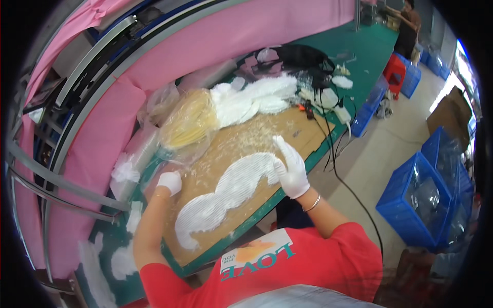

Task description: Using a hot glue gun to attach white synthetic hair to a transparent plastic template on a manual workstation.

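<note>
From the middle of the cardboard (pixel 251 204), a bare stretch leads toward 12 o'clock until the white pile (pixel 257 100) blocks it; the yellow bundle (pixel 192 120) closes off 10 to 11, black cables (pixel 334 154) 2. The ribbed white strip (pixel 218 203) crosses from 7 to 2, the gloved left hand (pixel 169 182) occupies 9, the right hand (pixel 294 177) 3. A passable band borders 5.

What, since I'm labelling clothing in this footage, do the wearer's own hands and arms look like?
The left hand and right hand wear white gloves ending near the wrist. The forearms are bare below red sleeves. A thin, silver-coloured bangle circles the right wrist.
</note>
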`<control>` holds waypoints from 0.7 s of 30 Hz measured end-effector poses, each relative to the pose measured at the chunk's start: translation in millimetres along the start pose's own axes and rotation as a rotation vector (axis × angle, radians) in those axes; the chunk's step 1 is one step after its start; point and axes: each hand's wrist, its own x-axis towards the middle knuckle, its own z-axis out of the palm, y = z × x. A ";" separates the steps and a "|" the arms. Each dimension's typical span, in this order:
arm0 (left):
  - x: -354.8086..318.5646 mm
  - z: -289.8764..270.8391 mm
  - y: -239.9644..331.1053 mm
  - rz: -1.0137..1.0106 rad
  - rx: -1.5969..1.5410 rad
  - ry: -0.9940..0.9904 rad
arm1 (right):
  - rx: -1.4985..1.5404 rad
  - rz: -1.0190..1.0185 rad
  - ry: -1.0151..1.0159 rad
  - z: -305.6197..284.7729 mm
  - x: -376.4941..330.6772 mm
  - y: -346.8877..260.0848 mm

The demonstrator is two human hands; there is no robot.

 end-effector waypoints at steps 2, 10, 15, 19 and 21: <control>0.1 -2.5 -12.9 0.049 0.062 0.033 | 0.044 0.050 0.012 -3.5 -4.5 5.3; -87.2 -136.2 -60.3 -0.630 -0.120 0.795 | 0.254 0.242 0.035 10.1 20.9 11.3; -108.6 -137.8 -64.2 -0.175 -1.508 1.389 | 0.557 0.287 -0.310 79.8 62.0 -28.5; -101.9 -142.8 -7.4 0.068 -2.000 1.386 | 1.282 0.729 -0.923 152.7 60.1 -28.0; -93.6 -132.4 25.3 0.045 -2.177 1.333 | 1.579 0.920 -0.988 184.3 58.4 -36.7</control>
